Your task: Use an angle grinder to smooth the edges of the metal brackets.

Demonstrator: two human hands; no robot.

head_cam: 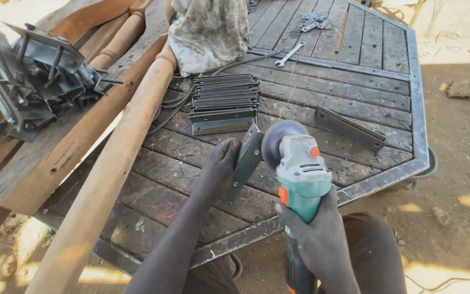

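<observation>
Left hand (220, 166) clamped on angle-iron piece (247, 159), tilted just left of grinder disc | right hand (315, 228) wrapped round teal angle grinder (300, 179), disc at piece's edge, sparks flying | stack of angle-iron pieces (224, 103) beyond grinder, ground or not: cannot tell | single piece (349, 128) right of grinder | likely mid-batch.

bare forearms, no sleeves, dark brown trousers (373, 245) on the legs.
</observation>
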